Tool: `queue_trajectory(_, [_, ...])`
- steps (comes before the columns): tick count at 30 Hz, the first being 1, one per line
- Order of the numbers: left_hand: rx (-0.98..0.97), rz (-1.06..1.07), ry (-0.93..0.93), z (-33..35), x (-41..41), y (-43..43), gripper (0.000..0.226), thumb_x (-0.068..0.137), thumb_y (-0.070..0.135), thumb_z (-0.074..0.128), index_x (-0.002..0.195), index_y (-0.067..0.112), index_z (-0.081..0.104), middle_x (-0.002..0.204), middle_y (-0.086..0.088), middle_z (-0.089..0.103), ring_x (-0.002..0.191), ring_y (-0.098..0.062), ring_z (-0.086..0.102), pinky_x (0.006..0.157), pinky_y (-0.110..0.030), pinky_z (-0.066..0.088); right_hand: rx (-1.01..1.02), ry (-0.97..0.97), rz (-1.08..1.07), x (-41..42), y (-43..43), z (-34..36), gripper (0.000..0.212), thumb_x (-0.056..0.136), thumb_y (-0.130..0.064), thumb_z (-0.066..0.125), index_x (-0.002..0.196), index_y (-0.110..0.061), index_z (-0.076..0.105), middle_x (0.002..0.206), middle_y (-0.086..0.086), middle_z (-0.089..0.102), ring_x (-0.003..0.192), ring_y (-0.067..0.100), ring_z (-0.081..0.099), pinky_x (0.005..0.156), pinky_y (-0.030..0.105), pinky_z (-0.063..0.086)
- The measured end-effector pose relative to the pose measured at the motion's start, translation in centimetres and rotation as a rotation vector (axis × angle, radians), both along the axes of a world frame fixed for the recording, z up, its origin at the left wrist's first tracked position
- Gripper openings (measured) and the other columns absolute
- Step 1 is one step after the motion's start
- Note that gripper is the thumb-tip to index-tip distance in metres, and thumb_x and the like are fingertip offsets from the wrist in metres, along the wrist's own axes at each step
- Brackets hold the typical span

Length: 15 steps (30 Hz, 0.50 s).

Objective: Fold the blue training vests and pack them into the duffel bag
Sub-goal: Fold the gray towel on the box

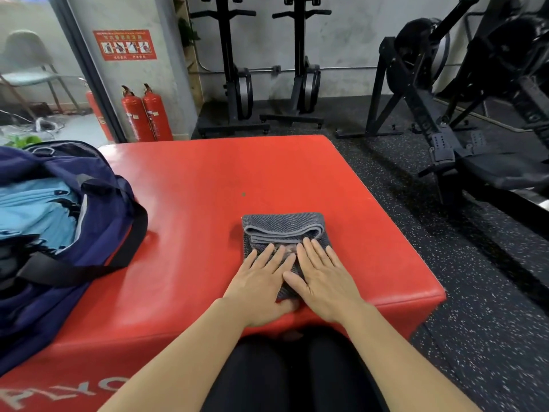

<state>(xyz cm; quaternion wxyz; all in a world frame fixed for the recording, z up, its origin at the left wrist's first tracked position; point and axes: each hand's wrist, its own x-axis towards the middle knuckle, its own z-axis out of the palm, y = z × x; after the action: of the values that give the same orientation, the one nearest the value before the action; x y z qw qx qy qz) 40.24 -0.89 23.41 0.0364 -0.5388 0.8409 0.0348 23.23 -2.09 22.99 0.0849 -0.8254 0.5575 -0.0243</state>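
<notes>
— Where are the blue vests [32,209]?

— In the navy duffel bag [98,203]. It sits unzipped on the left end of the red padded box [208,185], and light blue fabric shows through its opening. One black strap hangs down the bag's side onto the red top.

— And the hands?

— Both lie flat on a folded grey cloth [282,228] near the front edge of the box, well apart from the bag. The left hand [261,278] and the right hand [322,276] sit side by side, fingers straight, palms pressing down on the near half of the cloth. Neither grips anything. The far half of the cloth is uncovered, and its layered folded edges show.

— What's behind?

— Two red fire extinguishers [145,114] against the wall, and black exercise machines [237,84] on the speckled floor.
</notes>
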Motion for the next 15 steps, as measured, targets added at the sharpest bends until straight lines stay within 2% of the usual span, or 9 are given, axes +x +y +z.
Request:
queue_trajectory(3, [0.006,-0.023,-0.022,-0.2,0.2,-0.1,0.087,0.092,0.064,0.037,0.156,0.024,-0.007,0.163,0.001,-0.011,0.149,-0.019,-0.017,0.121,-0.041,-0.009,0.092,-0.099,0.007,-0.3,-0.1,1.7,0.107,0.068,-0.075,-0.015,0.156,-0.016,0.000,0.163,-0.001,-0.008,0.148,0.007,-0.015,0.119,0.028,-0.013])
queue_trajectory(6, [0.017,-0.028,-0.046,0.3,0.1,-0.5,0.088,0.089,0.068,0.032,0.156,0.023,-0.003,0.164,0.000,-0.007,0.150,-0.020,-0.014,0.121,-0.042,-0.010,-0.067,-0.152,0.018,-0.6,-1.3,3.5,0.093,0.085,-0.074,-0.005,0.156,-0.016,0.005,0.164,-0.001,-0.004,0.149,0.008,-0.011,0.120,0.028,-0.009])
queue_trajectory(8, [-0.022,-0.019,0.019,1.0,-0.2,-0.4,0.090,0.082,0.074,0.012,0.157,0.025,0.006,0.164,0.001,-0.001,0.150,-0.017,-0.009,0.120,-0.042,-0.012,-0.140,-0.076,0.044,-0.6,-2.6,3.9,0.072,0.099,-0.057,0.010,0.156,-0.014,0.004,0.163,0.001,-0.005,0.149,0.011,-0.011,0.120,0.030,-0.009])
queue_trajectory(10, [-0.130,0.033,0.112,1.9,-0.6,-0.5,0.086,0.082,0.066,-0.001,0.153,0.025,0.023,0.164,0.001,0.006,0.151,-0.013,-0.005,0.119,-0.041,-0.012,-0.144,0.004,0.050,-0.3,-3.6,3.5,0.059,0.106,-0.037,0.022,0.156,-0.012,0.004,0.164,0.005,-0.005,0.150,0.015,-0.008,0.120,0.032,-0.008])
queue_trajectory(11, [-0.200,0.075,0.149,2.3,-0.9,-0.7,0.077,0.087,0.059,0.001,0.151,0.025,0.027,0.164,0.001,0.009,0.150,-0.013,-0.002,0.118,-0.039,-0.012,-0.139,0.019,0.041,-0.1,-4.0,3.1,0.056,0.106,-0.029,0.026,0.156,-0.013,0.006,0.164,0.006,-0.002,0.150,0.016,-0.006,0.120,0.033,-0.007])
queue_trajectory(13, [-0.310,0.170,0.161,2.8,-0.9,-1.7,0.055,0.100,0.038,0.020,0.152,0.023,0.026,0.164,0.000,0.010,0.151,-0.015,-0.001,0.118,-0.039,-0.011,-0.175,0.007,0.016,0.1,-4.5,2.2,0.059,0.101,-0.014,0.036,0.155,-0.012,0.015,0.163,0.007,0.009,0.151,0.019,0.003,0.120,0.034,-0.002])
queue_trajectory(15, [-0.305,0.274,0.090,3.1,-0.5,-3.0,0.061,0.096,0.020,0.040,0.153,0.021,0.019,0.164,-0.002,0.006,0.151,-0.018,-0.003,0.120,-0.042,-0.009,-0.274,-0.021,-0.011,0.5,-4.8,1.7,0.064,0.091,-0.004,0.050,0.151,-0.010,0.029,0.159,0.010,0.025,0.149,0.024,0.015,0.120,0.038,0.009])
